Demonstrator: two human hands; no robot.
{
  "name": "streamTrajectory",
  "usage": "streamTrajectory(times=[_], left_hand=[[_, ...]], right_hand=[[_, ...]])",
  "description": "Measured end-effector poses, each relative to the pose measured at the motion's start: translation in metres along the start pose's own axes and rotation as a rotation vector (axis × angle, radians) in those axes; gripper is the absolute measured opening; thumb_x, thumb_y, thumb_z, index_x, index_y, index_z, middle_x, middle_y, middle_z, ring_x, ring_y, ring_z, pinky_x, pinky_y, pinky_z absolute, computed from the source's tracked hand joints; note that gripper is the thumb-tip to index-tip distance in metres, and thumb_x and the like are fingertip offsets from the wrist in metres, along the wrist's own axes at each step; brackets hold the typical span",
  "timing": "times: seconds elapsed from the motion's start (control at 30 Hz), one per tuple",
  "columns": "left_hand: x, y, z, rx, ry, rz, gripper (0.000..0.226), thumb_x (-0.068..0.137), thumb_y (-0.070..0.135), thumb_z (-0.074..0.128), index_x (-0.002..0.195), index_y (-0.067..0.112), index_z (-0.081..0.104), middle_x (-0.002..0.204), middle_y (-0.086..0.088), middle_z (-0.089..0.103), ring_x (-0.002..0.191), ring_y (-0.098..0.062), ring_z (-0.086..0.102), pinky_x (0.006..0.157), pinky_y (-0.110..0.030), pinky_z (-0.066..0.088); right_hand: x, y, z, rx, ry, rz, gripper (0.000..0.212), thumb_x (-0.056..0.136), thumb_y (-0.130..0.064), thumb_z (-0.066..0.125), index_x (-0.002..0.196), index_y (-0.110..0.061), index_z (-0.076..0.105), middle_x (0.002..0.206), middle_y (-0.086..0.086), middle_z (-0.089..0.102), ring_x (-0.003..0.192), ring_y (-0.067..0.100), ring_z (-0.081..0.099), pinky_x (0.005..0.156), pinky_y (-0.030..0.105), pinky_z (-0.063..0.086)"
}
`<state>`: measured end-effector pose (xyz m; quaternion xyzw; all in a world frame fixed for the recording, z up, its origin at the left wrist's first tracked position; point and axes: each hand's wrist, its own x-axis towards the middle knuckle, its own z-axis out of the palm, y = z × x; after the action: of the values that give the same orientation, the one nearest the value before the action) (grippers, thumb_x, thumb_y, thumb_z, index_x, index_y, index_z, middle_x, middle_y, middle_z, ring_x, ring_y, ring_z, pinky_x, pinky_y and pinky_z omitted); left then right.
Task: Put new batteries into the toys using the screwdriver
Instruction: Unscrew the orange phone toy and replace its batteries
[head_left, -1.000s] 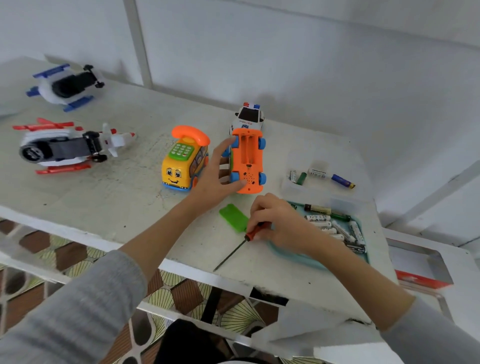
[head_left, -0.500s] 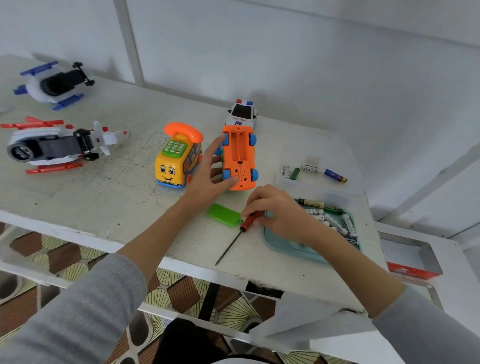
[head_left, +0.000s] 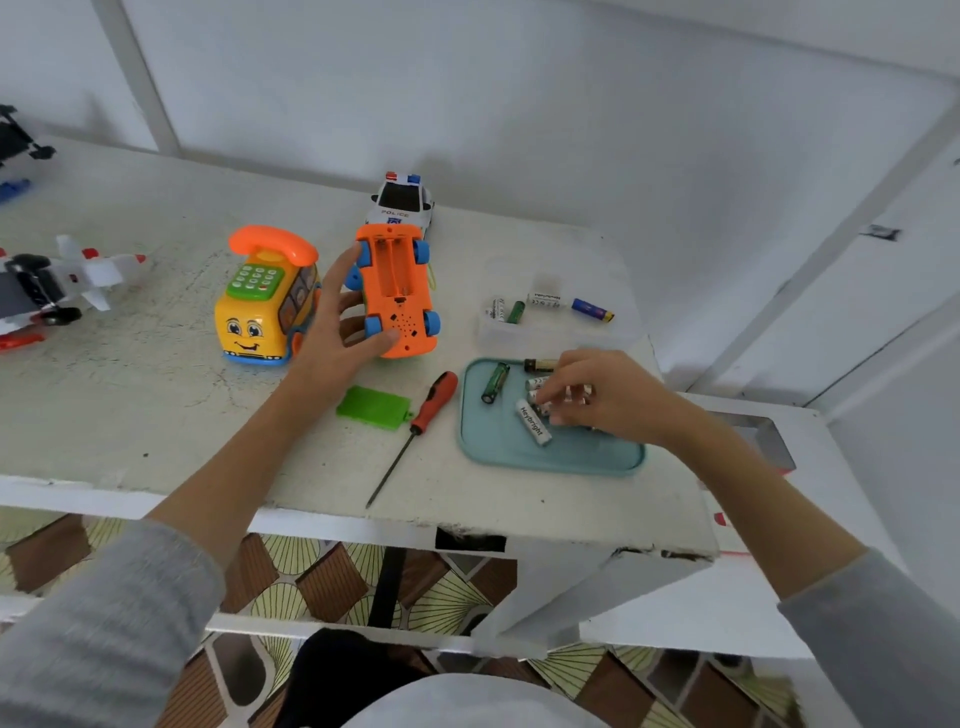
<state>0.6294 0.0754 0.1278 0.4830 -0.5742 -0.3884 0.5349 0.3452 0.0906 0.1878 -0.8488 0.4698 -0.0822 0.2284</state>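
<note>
Head view: the orange toy (head_left: 397, 291) lies upside down at table (head_left: 130, 405) centre, compartment open and empty, steadied by the spread left hand (head_left: 337, 332). Its green cover (head_left: 373, 407) and the screwdriver (head_left: 415, 426) lie at 6 o'clock of it. The right hand (head_left: 597, 397) curls over batteries (head_left: 532, 421) in the blue tray (head_left: 545, 460) at 4 o'clock; a firm grip cannot be told. Opening appears done; loading, closing and other toys remain.

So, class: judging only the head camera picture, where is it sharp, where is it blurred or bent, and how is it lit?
Head view: sharp mid-frame, the white battery in the teal tray shows legible lettering; the right hand and grey sleeves blur slightly; wide-angle bending curves the table edge and wall lines; light is soft and even, shadows faint, no glare.
</note>
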Motion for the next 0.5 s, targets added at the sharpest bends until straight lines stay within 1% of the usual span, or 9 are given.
streamTrajectory(times=[0.07,0.13,0.23,0.27,0.33,0.4,0.5], left_hand=[[-0.001,0.000,0.000,0.002,0.000,0.005,0.083,0.086,0.003,0.065,0.144,0.041,0.020,0.133,-0.006,0.046,0.114,-0.014,0.057,0.079,-0.015,0.053],[-0.001,0.001,0.001,0.006,-0.002,0.006,0.082,0.086,0.002,0.065,0.143,0.041,0.020,0.131,-0.005,0.047,0.112,-0.013,0.059,0.078,-0.014,0.052],[-0.002,0.002,0.002,0.011,-0.001,0.003,0.082,0.086,0.002,0.064,0.143,0.041,0.020,0.128,-0.002,0.048,0.107,-0.009,0.060,0.076,-0.013,0.052],[-0.002,0.002,0.002,0.014,-0.003,0.004,0.082,0.087,0.002,0.064,0.144,0.040,0.020,0.128,-0.002,0.048,0.108,-0.009,0.060,0.076,-0.013,0.052],[-0.003,0.002,0.001,0.018,-0.003,0.003,0.083,0.087,0.002,0.064,0.146,0.038,0.019,0.126,0.001,0.048,0.110,-0.008,0.058,0.077,-0.013,0.052],[-0.003,0.003,0.002,0.025,-0.003,-0.001,0.083,0.087,0.002,0.065,0.147,0.036,0.019,0.124,0.005,0.047,0.109,-0.004,0.057,0.077,-0.012,0.051],[-0.002,0.003,0.002,0.023,0.008,-0.012,0.083,0.086,0.003,0.066,0.146,0.037,0.019,0.122,0.009,0.047,0.103,0.006,0.058,0.075,-0.010,0.051]], right_hand=[[0.002,-0.001,0.005,-0.033,-0.019,0.022,0.025,0.078,-0.016,0.072,0.103,-0.015,0.070,0.085,-0.006,0.050,0.073,-0.003,0.044,0.068,0.004,0.032],[0.006,-0.004,0.009,-0.030,-0.031,0.057,0.028,0.082,-0.025,0.069,0.108,-0.017,0.068,0.086,-0.007,0.047,0.075,0.000,0.045,0.069,0.006,0.033],[0.010,-0.008,0.014,-0.078,-0.082,0.094,0.034,0.079,-0.031,0.070,0.112,-0.022,0.065,0.093,-0.003,0.045,0.084,0.012,0.047,0.077,0.023,0.039],[0.011,-0.009,0.015,-0.100,-0.092,0.100,0.036,0.078,-0.031,0.071,0.112,-0.023,0.064,0.094,-0.003,0.045,0.086,0.013,0.046,0.076,0.025,0.038],[0.010,-0.012,0.015,-0.098,-0.084,0.094,0.035,0.076,-0.028,0.073,0.109,-0.022,0.064,0.095,-0.004,0.044,0.086,0.011,0.044,0.074,0.024,0.036],[0.009,-0.014,0.014,-0.034,-0.058,0.067,0.031,0.073,-0.019,0.076,0.102,-0.019,0.064,0.093,-0.004,0.048,0.081,0.011,0.047,0.071,0.021,0.038],[0.005,-0.018,0.012,0.132,0.003,0.050,0.028,0.069,-0.001,0.075,0.087,-0.015,0.060,0.078,-0.008,0.054,0.067,0.008,0.049,0.064,0.017,0.043]])
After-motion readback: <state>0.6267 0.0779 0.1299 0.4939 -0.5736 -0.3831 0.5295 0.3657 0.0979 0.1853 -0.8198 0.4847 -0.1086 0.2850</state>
